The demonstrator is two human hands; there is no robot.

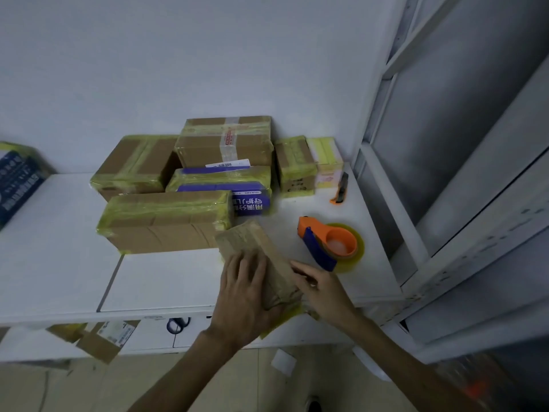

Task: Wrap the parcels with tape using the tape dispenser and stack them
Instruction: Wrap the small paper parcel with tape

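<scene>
Resting aslant at the near edge of the white bench [163,281], a small brown parcel [261,242] lies under the left hand [243,292], whose fingers [237,266] are spread straight and press flat on its top. The right hand [323,292] touches the parcel's right side; whether its fingers curl round anything cannot be told. The orange-and-blue tape dispenser [326,242] lies on the bench just right of the parcel, held by neither hand. Behind, taped parcels [166,221] are piled against the wall, with a utility knife [341,188] to their right.
</scene>
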